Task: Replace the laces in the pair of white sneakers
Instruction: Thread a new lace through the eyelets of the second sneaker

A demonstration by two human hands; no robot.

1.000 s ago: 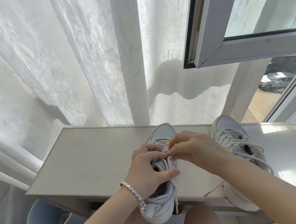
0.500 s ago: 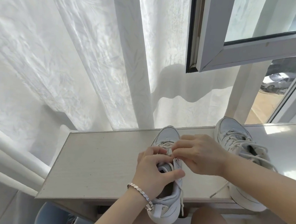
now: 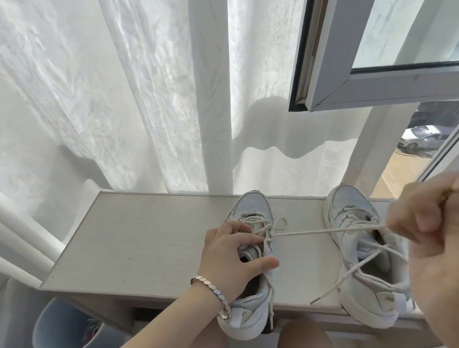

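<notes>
A lace ran taut from the near sneaker to the right hand, which pinched it. The left hand gripped that sneaker. A second sneaker stood beside it: two on one pale desk, before white curtains and one open window.

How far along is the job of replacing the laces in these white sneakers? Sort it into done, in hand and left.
Done: nothing finished; both sneakers carry laces. In hand: the left hand grips the held sneaker while the right hand pinches its lace, drawn taut sideways from the eyelets; whether going out or in is unclear. Left: the other sneaker, loosely laced, ends trailing on the table.
</notes>
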